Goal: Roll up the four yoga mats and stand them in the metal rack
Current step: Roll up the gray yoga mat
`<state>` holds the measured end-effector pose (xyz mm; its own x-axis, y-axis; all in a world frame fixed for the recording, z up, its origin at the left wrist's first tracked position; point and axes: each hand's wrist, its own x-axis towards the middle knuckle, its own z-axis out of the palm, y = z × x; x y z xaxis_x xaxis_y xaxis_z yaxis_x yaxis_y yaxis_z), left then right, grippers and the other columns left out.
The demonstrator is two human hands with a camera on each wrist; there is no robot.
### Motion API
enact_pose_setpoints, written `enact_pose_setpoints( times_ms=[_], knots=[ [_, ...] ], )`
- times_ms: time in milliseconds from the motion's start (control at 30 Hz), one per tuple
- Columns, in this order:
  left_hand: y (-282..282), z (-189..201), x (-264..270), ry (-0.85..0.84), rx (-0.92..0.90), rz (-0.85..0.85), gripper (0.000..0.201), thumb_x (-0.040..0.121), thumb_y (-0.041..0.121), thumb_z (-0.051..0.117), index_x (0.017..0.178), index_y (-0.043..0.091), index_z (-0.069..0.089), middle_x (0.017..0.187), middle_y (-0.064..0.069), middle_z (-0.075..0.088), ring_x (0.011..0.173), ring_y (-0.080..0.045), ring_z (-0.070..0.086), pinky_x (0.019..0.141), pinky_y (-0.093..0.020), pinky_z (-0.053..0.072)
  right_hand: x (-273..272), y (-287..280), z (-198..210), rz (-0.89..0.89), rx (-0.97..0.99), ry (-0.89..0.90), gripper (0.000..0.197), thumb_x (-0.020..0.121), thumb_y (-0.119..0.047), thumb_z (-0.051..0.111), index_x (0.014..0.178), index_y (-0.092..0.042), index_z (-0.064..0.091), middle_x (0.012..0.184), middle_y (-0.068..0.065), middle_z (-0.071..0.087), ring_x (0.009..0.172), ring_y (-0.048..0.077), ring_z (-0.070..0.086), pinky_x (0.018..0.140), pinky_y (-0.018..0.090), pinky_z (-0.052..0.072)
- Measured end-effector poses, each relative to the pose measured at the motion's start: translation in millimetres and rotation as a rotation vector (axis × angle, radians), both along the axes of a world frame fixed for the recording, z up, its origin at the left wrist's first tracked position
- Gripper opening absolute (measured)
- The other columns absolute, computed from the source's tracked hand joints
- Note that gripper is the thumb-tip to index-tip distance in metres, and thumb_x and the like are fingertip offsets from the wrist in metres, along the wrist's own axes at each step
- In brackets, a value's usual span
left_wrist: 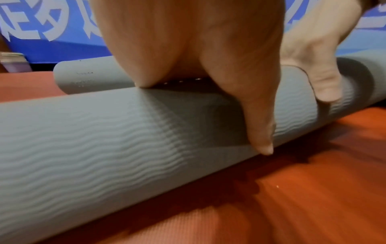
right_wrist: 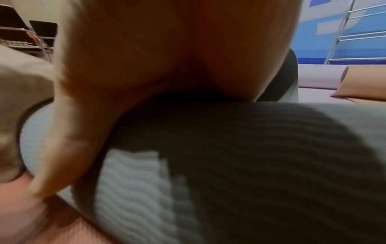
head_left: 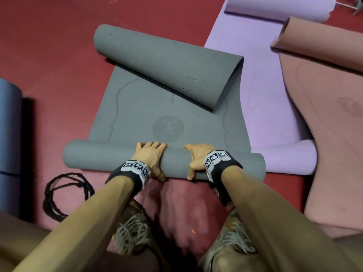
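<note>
A grey yoga mat (head_left: 167, 118) lies on the red floor, its near end rolled into a tube (head_left: 102, 156) and its far end curled over. Both hands grip that near tube side by side. My left hand (head_left: 155, 160) has fingers over the top and its thumb (left_wrist: 259, 123) down the near side. My right hand (head_left: 193, 161) holds the tube the same way, a palm's width to the right. The ribbed grey roll (left_wrist: 104, 140) fills both wrist views (right_wrist: 250, 165). The metal rack (right_wrist: 355, 33) stands at the back right.
A purple mat (head_left: 265, 95) lies partly under the grey one, curled at both ends. A pink mat (head_left: 324, 134) lies right of it. A rolled blue mat (head_left: 7, 124) sits at the left edge. A black cable coil (head_left: 64, 195) lies by my left shoe (head_left: 133, 232).
</note>
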<state>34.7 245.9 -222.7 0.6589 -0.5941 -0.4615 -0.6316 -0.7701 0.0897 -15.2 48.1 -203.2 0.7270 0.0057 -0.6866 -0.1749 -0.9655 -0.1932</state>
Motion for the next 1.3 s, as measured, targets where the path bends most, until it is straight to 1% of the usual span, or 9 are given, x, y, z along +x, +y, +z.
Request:
enact_pose_setpoints(
  times_ms=[100, 233, 333, 567, 767, 967, 1067, 1200, 1300],
  knots=[
    [-6, 4, 9, 0.069, 0.011, 0.033, 0.102, 0.041, 0.058, 0.085, 0.130, 0.030, 0.042, 0.123, 0.004, 0.055, 0.117, -0.021, 0.049, 0.098, -0.042, 0.028, -6, 1, -2, 0.041, -0.030, -0.066, 0.114, 0.050, -0.049, 0.087, 0.147, -0.029, 0.030, 0.130, 0.006, 0.051, 0.123, 0.028, 0.044, 0.107, 0.047, 0.032],
    [-16, 12, 27, 0.186, 0.054, 0.091, 0.087, 0.037, 0.052, 0.089, 0.113, 0.034, 0.050, 0.109, 0.008, 0.063, 0.107, -0.019, 0.057, 0.086, -0.038, 0.028, -22, 7, -1, 0.169, -0.164, -0.240, 0.116, 0.060, -0.057, 0.079, 0.151, -0.021, 0.016, 0.132, 0.009, 0.045, 0.121, 0.029, 0.041, 0.105, 0.049, 0.026],
    [-21, 14, 39, 0.269, 0.079, 0.116, 0.084, 0.034, 0.051, 0.090, 0.107, 0.034, 0.051, 0.101, 0.013, 0.067, 0.103, -0.018, 0.061, 0.082, -0.037, 0.024, -40, 21, -6, 0.169, -0.328, -0.365, 0.115, 0.063, -0.046, 0.080, 0.151, -0.017, 0.013, 0.129, 0.012, 0.044, 0.117, 0.031, 0.044, 0.106, 0.053, 0.025],
    [-7, 7, 36, 0.156, -0.041, 0.090, 0.113, 0.045, 0.059, 0.088, 0.141, 0.031, 0.037, 0.132, 0.003, 0.051, 0.126, -0.021, 0.046, 0.106, -0.045, 0.024, -16, 16, 0, 0.013, -0.215, -0.248, 0.084, 0.059, -0.029, 0.077, 0.132, -0.022, 0.037, 0.115, 0.010, 0.051, 0.112, 0.030, 0.049, 0.097, 0.051, 0.028],
    [21, -4, 25, -0.144, 0.057, -0.012, 0.116, 0.056, 0.052, 0.083, 0.147, 0.029, 0.017, 0.139, 0.000, 0.039, 0.129, -0.024, 0.038, 0.106, -0.062, 0.022, 19, -3, 11, -0.040, -0.087, -0.067, 0.109, 0.047, -0.035, 0.087, 0.143, -0.029, 0.036, 0.116, 0.005, 0.064, 0.113, 0.031, 0.057, 0.103, 0.048, 0.034],
    [8, 7, 43, 0.001, 0.061, 0.056, 0.084, 0.053, 0.035, 0.083, 0.125, 0.035, 0.040, 0.112, 0.003, 0.058, 0.110, -0.023, 0.055, 0.092, -0.047, 0.033, 33, -10, 12, -0.102, 0.021, 0.071, 0.113, 0.037, -0.040, 0.085, 0.142, -0.034, 0.042, 0.132, -0.002, 0.060, 0.116, 0.026, 0.057, 0.086, 0.030, 0.048],
    [4, 12, 57, 0.115, 0.142, 0.076, 0.082, 0.040, 0.026, 0.087, 0.109, 0.039, 0.046, 0.097, 0.009, 0.062, 0.095, -0.021, 0.060, 0.081, -0.041, 0.032, 39, -15, 14, -0.108, 0.090, 0.141, 0.114, 0.038, -0.041, 0.086, 0.142, -0.029, 0.043, 0.137, -0.003, 0.057, 0.120, 0.022, 0.056, 0.089, 0.027, 0.046],
    [3, 8, 76, 0.321, 0.157, 0.156, 0.071, 0.031, 0.022, 0.089, 0.088, 0.040, 0.052, 0.077, 0.012, 0.066, 0.075, -0.015, 0.065, 0.066, -0.029, 0.047, 29, -15, 23, -0.026, 0.051, 0.042, 0.110, 0.060, -0.043, 0.086, 0.151, -0.029, 0.027, 0.141, 0.003, 0.051, 0.128, 0.027, 0.049, 0.106, 0.042, 0.038],
    [-3, 7, 81, 0.443, 0.124, 0.161, 0.058, 0.041, 0.008, 0.091, 0.084, 0.029, 0.058, 0.074, 0.005, 0.066, 0.062, -0.011, 0.061, 0.054, -0.020, 0.048, 5, -8, 21, 0.138, -0.171, -0.103, 0.120, 0.060, -0.059, 0.083, 0.153, -0.026, 0.014, 0.139, 0.011, 0.045, 0.128, 0.033, 0.044, 0.106, 0.054, 0.029]
  ],
)
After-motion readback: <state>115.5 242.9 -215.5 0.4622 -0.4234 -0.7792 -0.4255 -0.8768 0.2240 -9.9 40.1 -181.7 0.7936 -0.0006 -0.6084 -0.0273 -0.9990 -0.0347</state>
